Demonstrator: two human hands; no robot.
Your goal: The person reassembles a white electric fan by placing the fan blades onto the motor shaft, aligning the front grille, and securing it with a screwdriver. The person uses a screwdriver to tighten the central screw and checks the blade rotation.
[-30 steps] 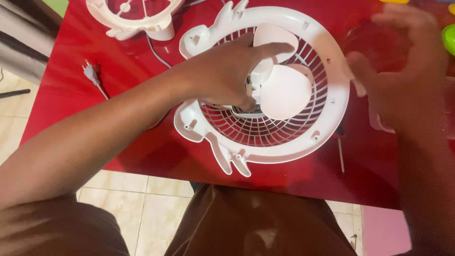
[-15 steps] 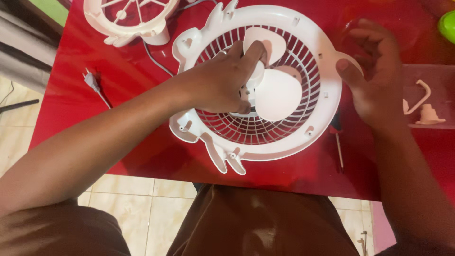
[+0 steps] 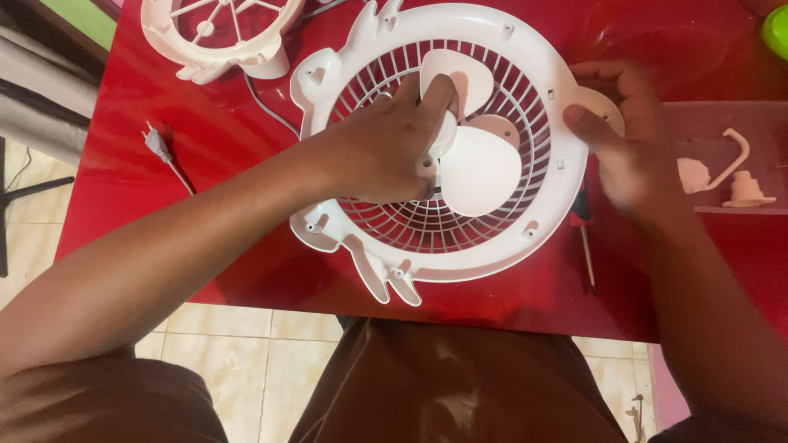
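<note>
The left hand [image 3: 386, 143] covers the hub of the white fan blades [image 3: 480, 168], so the centre where they meet cannot be seen, and part of the fan grille [image 3: 460, 234] lies hidden beneath the palm. The right hand [image 3: 628, 143] is blurred and hides the grille's right-hand tab. A screwdriver [image 3: 586, 246] shows only partly below that hand. The second white grille piece [image 3: 217, 37] is cut off by the top edge, as is a green object [image 3: 776, 29] at the right corner. The plug's [image 3: 156, 141] cord disappears under the fan grille.
</note>
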